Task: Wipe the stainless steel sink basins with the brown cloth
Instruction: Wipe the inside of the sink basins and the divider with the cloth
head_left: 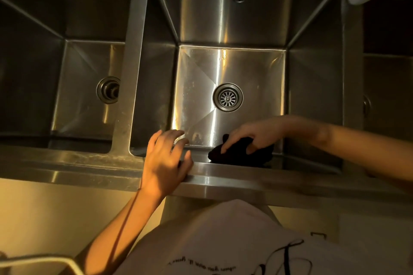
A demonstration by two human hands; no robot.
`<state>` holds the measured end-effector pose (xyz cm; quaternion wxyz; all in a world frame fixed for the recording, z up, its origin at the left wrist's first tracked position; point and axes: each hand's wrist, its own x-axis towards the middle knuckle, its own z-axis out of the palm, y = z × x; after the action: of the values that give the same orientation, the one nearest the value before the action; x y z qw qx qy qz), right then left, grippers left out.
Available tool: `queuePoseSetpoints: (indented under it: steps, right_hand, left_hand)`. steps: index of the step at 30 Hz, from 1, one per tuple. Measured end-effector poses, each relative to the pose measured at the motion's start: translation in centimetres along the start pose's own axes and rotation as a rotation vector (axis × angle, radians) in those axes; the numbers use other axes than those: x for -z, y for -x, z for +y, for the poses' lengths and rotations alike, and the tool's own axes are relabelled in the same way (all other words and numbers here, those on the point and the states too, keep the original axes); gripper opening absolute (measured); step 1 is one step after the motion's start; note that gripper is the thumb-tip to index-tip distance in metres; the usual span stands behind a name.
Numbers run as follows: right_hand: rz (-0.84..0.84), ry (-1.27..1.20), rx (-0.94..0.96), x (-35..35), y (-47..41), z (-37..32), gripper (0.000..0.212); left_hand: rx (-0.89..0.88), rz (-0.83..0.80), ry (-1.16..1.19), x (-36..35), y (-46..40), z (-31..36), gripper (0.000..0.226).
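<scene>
Dim, warm yellow light. Bright vertical glare streaks run down the middle basin (230,69) back wall and floor, while the left basin (67,62) sits in deep shadow. Wide-angle bending curves the sink edges. The brown cloth (241,154) reads nearly black; the right forearm is blurred.
</scene>
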<state>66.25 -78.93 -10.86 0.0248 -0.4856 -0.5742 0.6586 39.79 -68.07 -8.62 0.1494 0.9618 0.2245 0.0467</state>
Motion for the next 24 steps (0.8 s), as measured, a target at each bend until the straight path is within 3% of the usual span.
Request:
queuePoseSetpoints:
  steps: [5,9,16,24]
  right_hand:
    - [0.043,-0.018,0.042,-0.5,1.8,-0.9,0.065]
    - [-0.015,-0.121,-0.129,-0.6,-1.3,2.8,0.064]
    - [-0.035,-0.007,-0.383,-2.0,-6.6,9.1,0.064]
    - [-0.028,0.046,-0.330,-2.6,-6.0,9.1,0.064]
  left_hand:
    - [0.000,-0.024,0.003,-0.1,0.0,-0.1,0.029]
    - [0.008,-0.011,-0.004,0.0,0.0,-0.1,0.028]
    - [0.016,-0.009,-0.010,0.1,0.1,0.1,0.025]
    - [0.046,-0.022,-0.019,0.4,-0.1,0.1,0.029]
